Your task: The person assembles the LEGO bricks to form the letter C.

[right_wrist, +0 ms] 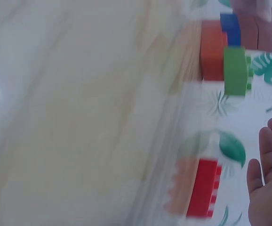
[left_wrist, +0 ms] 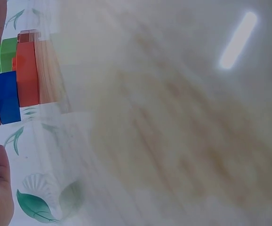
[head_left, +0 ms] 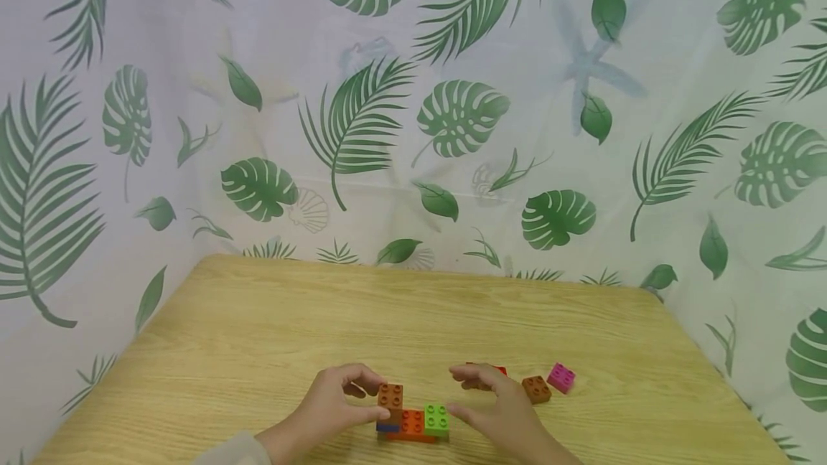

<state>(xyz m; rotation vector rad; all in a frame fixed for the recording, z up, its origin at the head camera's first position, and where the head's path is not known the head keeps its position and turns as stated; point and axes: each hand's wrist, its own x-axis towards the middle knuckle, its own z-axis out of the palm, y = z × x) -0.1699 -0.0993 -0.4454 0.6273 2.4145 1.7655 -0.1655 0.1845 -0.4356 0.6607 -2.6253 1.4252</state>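
A small stack of toy building bricks stands on the table near its front edge. Its base is a long orange brick [head_left: 413, 423], with a lime green brick [head_left: 436, 420] on the right end and a blue brick [head_left: 388, 428] on the left end. Brown brick [head_left: 390, 396] tops the blue one. My left hand [head_left: 329, 404] pinches the brown brick, thumb at the front and fingers behind. On the other side, my right hand [head_left: 500, 407] holds nothing; its thumb tip is right beside the green brick and its fingers are extended in the right wrist view.
Behind the right hand lies a red brick [right_wrist: 203, 188], partly hidden in the head view. Further right are another brown brick [head_left: 536, 390] and a magenta brick [head_left: 561, 377]. A leaf-patterned curtain [head_left: 388, 163] hangs around the wooden table [head_left: 291, 321].
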